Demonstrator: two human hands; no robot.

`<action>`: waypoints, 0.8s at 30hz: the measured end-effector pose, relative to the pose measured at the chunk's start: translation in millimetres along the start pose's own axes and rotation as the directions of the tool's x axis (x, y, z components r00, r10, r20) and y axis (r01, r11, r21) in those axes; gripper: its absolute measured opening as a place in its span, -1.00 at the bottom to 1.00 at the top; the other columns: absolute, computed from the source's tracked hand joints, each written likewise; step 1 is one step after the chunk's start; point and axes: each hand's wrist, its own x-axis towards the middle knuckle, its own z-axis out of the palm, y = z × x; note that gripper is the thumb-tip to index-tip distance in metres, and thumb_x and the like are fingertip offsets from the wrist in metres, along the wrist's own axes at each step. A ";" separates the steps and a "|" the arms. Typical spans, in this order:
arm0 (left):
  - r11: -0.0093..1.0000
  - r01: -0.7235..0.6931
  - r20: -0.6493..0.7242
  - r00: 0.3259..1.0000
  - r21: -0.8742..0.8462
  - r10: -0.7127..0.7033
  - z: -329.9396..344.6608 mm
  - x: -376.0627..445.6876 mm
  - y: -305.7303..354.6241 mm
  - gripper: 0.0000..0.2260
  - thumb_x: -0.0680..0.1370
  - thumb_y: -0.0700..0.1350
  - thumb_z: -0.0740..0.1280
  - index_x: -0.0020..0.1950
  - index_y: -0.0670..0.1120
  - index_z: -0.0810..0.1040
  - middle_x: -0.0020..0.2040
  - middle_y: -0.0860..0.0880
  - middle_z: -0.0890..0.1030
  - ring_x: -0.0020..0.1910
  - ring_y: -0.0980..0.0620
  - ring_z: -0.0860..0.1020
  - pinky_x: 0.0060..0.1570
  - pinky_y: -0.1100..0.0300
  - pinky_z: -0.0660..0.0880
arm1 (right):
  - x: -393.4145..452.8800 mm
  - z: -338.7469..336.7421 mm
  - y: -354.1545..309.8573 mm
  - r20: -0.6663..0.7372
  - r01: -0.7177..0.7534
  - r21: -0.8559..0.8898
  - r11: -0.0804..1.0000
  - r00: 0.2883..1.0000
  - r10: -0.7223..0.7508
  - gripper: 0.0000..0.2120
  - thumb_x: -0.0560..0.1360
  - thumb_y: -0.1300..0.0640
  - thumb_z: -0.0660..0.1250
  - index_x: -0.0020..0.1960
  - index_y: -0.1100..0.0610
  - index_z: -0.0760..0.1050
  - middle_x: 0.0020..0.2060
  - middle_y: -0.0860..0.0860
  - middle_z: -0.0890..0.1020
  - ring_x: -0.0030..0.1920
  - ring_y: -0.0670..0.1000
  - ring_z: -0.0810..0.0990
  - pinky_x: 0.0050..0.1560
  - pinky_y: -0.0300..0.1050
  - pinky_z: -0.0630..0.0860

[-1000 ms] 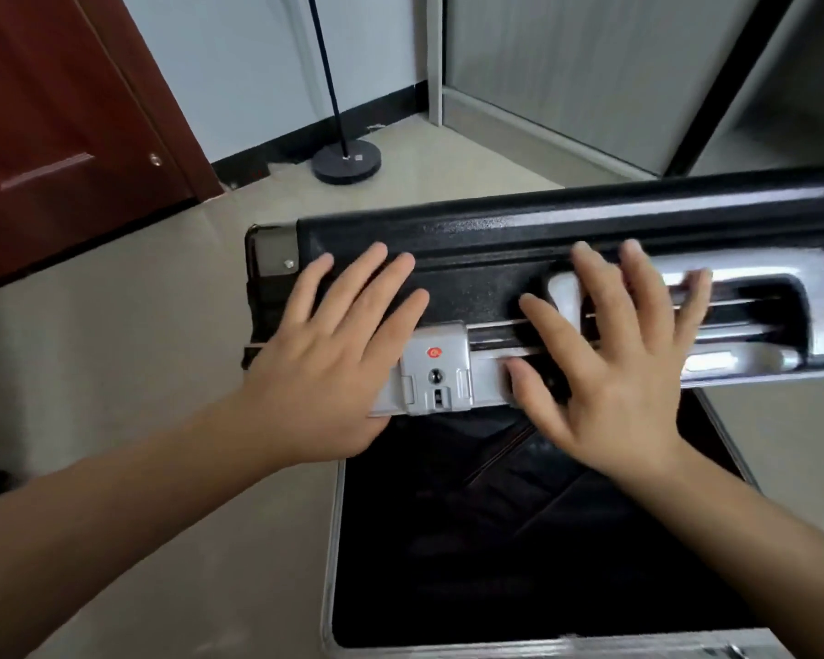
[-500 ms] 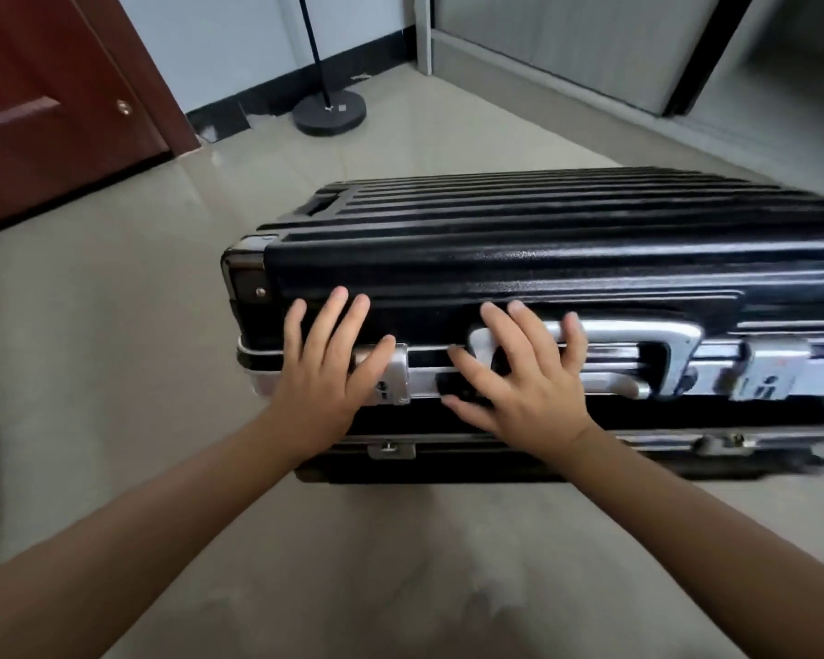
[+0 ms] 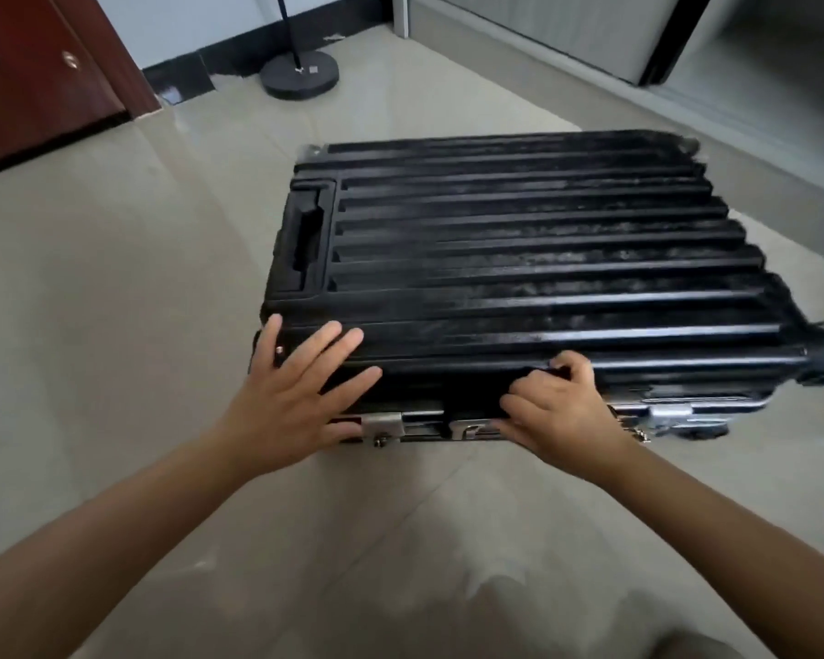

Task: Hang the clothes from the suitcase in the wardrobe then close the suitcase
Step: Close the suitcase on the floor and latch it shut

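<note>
A black ribbed hard-shell suitcase [image 3: 519, 259] lies flat on the floor with its lid down. Silver latches [image 3: 384, 424] run along its near side. My left hand [image 3: 296, 397] presses flat on the lid's near-left corner, fingers spread and straight. My right hand [image 3: 557, 406] sits at the near edge toward the right, its fingers curled over the lid's edge above the side handle, which the hand mostly hides. No clothes are in view.
Beige tiled floor [image 3: 163, 325] surrounds the suitcase. A dark red door [image 3: 29, 73] stands at the far left. A black round lamp base [image 3: 300, 76] with a thin pole sits by the far wall. Grey sliding wardrobe panels [image 3: 567, 26] are at the far right.
The lid has swung down from half open to shut on the base. Both hands followed it down, and my right hand's fingers have curled over the lid's near edge.
</note>
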 end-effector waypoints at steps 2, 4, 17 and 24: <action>0.997 0.033 -0.011 0.999 -0.071 -0.033 -5.7 7.5 5.7 -0.64 0.59 0.13 0.02 0.24 -0.05 0.37 0.28 -0.17 0.34 0.37 -0.15 0.25 0.36 -0.19 0.04 | -11.5 -1.9 -3.9 0.037 -0.019 0.053 0.998 0.999 0.017 -0.54 0.57 0.01 0.08 -0.41 0.13 0.50 -0.48 -0.01 0.48 -0.32 0.00 0.39 -0.15 -0.11 0.22; 0.989 0.090 0.037 0.996 -0.118 -0.086 -4.7 14.9 12.3 -0.62 0.52 0.11 0.14 0.22 -0.10 0.37 0.27 -0.19 0.37 0.28 -0.15 0.32 0.31 -0.17 0.13 | -6.0 -1.3 -6.4 0.048 -0.038 0.025 0.999 0.998 0.036 -0.65 0.50 0.08 0.16 -0.40 0.14 0.51 -0.47 0.01 0.49 -0.37 0.04 0.44 -0.17 -0.10 0.23; 0.955 0.261 0.072 0.965 -0.144 -0.253 13.9 13.7 16.9 -0.55 0.40 0.20 0.20 0.00 -0.17 0.36 -0.05 -0.19 0.47 -0.11 -0.13 0.37 -0.08 0.05 0.30 | -69.8 -2.2 -42.0 0.663 -0.334 -0.133 0.933 0.670 0.334 -0.61 -0.13 -0.08 0.60 -0.54 0.06 0.44 -0.68 -0.03 0.43 -0.62 -0.02 0.47 -0.39 -0.19 0.45; 0.954 0.252 0.117 0.965 -0.159 -0.236 10.0 29.8 11.2 -0.60 0.42 0.20 0.16 -0.13 -0.16 0.32 -0.33 -0.16 0.52 -0.39 -0.09 0.48 -0.44 0.20 0.39 | -80.9 12.1 -25.9 0.639 -0.303 -0.124 0.945 0.704 0.310 -0.76 0.23 0.11 0.12 -0.54 0.12 0.47 -0.69 -0.03 0.42 -0.60 0.04 0.45 -0.21 -0.13 0.17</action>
